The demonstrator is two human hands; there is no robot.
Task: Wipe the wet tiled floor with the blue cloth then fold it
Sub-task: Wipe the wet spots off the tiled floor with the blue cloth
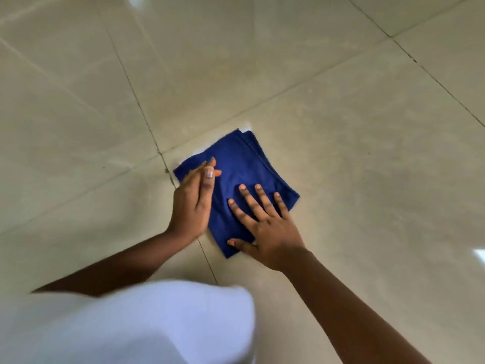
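Observation:
The blue cloth (pixel 245 166) lies folded into a rough square on the beige tiled floor (pixel 367 143), with layered edges showing along its right side. My right hand (pixel 265 227) presses flat on its near half, fingers spread. My left hand (pixel 193 203) rests edge-on against the cloth's left side, fingers together and pointing away from me, fingertips on the cloth. Neither hand grips the cloth.
Glossy tiles with dark grout lines (pixel 136 98) stretch all around. A pale bright patch shows on the floor at the cloth's far corner (pixel 246 127). My white garment (pixel 126 324) fills the lower left of the view.

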